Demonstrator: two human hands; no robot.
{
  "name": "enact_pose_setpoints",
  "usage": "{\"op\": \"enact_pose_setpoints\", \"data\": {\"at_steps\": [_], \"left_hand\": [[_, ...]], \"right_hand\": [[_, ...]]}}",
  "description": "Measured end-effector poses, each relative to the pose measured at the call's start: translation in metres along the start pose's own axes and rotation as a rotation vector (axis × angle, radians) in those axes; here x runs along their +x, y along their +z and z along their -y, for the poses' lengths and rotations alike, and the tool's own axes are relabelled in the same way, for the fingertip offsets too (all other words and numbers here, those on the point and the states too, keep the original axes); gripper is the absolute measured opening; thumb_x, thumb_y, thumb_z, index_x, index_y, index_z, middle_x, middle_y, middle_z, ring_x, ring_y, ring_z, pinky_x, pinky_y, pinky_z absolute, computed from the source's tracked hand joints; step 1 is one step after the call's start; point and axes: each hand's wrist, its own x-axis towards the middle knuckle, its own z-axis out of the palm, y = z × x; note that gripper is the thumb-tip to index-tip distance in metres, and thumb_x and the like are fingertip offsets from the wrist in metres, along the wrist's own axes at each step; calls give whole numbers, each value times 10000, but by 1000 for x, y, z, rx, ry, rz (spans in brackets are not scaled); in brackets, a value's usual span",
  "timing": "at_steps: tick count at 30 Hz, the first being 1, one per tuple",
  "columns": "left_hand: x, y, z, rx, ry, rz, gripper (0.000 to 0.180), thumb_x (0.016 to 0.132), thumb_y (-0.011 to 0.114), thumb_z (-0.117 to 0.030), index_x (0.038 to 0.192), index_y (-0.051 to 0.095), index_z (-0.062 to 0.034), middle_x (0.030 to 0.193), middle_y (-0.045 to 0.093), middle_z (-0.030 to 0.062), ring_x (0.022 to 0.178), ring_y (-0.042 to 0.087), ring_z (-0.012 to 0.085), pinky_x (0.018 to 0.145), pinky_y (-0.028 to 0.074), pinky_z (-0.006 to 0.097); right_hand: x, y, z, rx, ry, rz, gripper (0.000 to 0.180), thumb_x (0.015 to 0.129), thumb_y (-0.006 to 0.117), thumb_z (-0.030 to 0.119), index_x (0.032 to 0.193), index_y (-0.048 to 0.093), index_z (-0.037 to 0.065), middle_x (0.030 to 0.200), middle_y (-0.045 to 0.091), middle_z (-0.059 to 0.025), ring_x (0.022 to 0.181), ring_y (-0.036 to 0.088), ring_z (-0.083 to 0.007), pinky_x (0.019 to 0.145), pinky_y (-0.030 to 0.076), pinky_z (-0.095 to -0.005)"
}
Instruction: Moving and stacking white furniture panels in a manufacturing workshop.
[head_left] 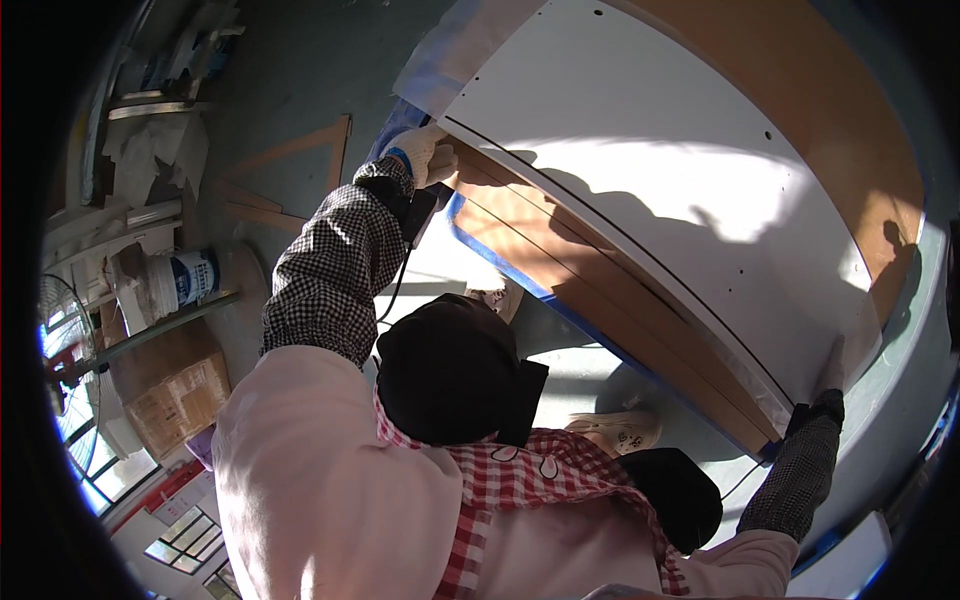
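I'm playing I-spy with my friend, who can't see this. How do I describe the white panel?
Find the big curved brown board at the picture's upper right. Over it lies the white panel, left hand at one corner, right hand near another. Its white, dark-spotted face sets it apart from the brown beside it.

Strong sunlight, apparently from the lower left, makes a high-contrast scene. It glares nearly white across the middle of the curved white panel (600, 95), where a dark, bumpy-edged shadow cuts in; the panel's upper part lies in even grey shade. The floor (300, 60) burns out in patches by the person's feet and dims toward the upper left. The black trousers (440, 370) lose most detail, the right hand (833, 367) looks smeared, and the windows (185, 540) are overexposed. Fisheye distortion bends straight edges, and black vignetting closes the corners.
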Motion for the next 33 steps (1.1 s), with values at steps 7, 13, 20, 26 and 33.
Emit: {"op": "enact_pose_setpoints", "data": {"at_steps": [7,13,20,26,33], "left_hand": [[58,22,22,122,196,-281,319,994,433,-284,937,582,-7,733,535,120,526,479,234,432,394,362],[105,-73,28,-644,166,619,270,968,507,-284,857,568,-46,675,520,96,495,492,227,424,346,407],[105,-51,10,521,613,-439,527,856,677,-460,1120,618,-7,1034,650,178,964,631,326,831,497,426],[79,-24,-31,940,429,-426,665,860,612,-560,1304,637,-66,1391,566,227,1263,571,356,1013,471,410],[21,-12,-15,467,637,-602,396,913,604,-314,1168,686,-23,1188,671,208,1133,644,346,950,504,393]], "right_hand": [[-12,1,11,-79,12,-58,971,919,392,782,1493,412,0,1436,526,-168,1277,510,-331,1099,383,-409],[9,8,8,-88,-21,34,929,941,391,753,1475,432,-6,1407,547,-168,1238,548,-316,1063,430,-397],[17,-10,3,-51,-19,48,922,951,373,746,1489,409,-1,1417,538,-173,1258,539,-319,1067,432,-416],[20,-16,2,-57,16,38,911,958,351,742,1506,386,15,1433,522,-180,1272,529,-335,1074,429,-435],[7,3,11,-34,49,62,926,952,341,754,1505,386,12,1435,519,-185,1272,531,-343,1066,434,-448]]}}
